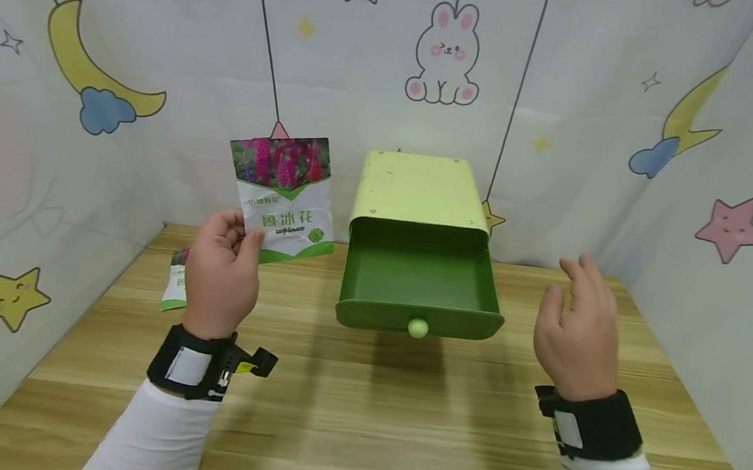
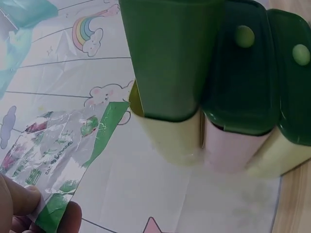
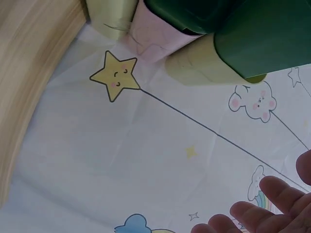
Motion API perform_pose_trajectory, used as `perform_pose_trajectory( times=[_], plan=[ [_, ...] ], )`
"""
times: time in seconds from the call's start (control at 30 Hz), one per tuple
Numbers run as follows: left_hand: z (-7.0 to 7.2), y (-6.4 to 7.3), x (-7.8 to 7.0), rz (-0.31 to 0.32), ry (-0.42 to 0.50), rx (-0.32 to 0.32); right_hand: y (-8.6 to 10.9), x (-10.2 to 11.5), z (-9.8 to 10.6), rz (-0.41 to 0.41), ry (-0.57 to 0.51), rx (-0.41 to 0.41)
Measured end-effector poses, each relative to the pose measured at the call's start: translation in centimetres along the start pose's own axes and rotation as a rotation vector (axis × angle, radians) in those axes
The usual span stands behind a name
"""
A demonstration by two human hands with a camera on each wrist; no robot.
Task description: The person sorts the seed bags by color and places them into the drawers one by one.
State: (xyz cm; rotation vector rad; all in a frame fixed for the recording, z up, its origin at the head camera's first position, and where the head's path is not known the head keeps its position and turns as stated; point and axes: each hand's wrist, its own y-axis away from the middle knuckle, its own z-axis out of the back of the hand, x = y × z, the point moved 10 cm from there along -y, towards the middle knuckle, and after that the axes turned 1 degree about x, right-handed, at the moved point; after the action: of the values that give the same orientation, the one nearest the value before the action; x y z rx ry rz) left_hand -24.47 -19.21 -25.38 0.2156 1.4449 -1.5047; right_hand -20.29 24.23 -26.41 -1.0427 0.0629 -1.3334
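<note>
My left hand (image 1: 223, 277) pinches a flower seed packet (image 1: 290, 215) between thumb and fingers, held up left of the drawer box. Pink blooms and green lettering show on the packet's white front. A pale yellow box (image 1: 422, 186) stands at the back, its green drawer (image 1: 421, 269) pulled out toward me with no contents visible inside. To the right of the drawer, my right hand (image 1: 579, 326) is raised with nothing in it, fingers slightly bent and apart from the box. In the left wrist view the packet (image 2: 63, 150) reaches toward the pulled-out drawer (image 2: 167, 63).
A second seed packet (image 1: 176, 284) lies on the wooden table (image 1: 344, 429), partly hidden behind my left hand. Below the top drawer, two more drawers (image 2: 243, 73) with round knobs are closed. A printed cloth (image 1: 338, 72) hangs behind and at both sides.
</note>
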Motion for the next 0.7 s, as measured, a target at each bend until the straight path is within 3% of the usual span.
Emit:
perform_pose_trajectory(
  times=[0.2, 0.43, 0.7],
  plan=[
    [-1.5, 0.1, -1.6, -0.012, 0.153, 0.040, -0.4, 1.8, -0.3, 0.006, -0.059, -0.010],
    [-3.2, 0.5, -3.5, -0.011, 0.329, 0.087, -0.8, 4.1, -1.0, 0.070, -0.130, -0.034],
    [-5.2, 1.4, -5.8, -0.057, 0.392, 0.163, -0.7, 5.9, -2.3, 0.124, -0.157, -0.014]
  ],
)
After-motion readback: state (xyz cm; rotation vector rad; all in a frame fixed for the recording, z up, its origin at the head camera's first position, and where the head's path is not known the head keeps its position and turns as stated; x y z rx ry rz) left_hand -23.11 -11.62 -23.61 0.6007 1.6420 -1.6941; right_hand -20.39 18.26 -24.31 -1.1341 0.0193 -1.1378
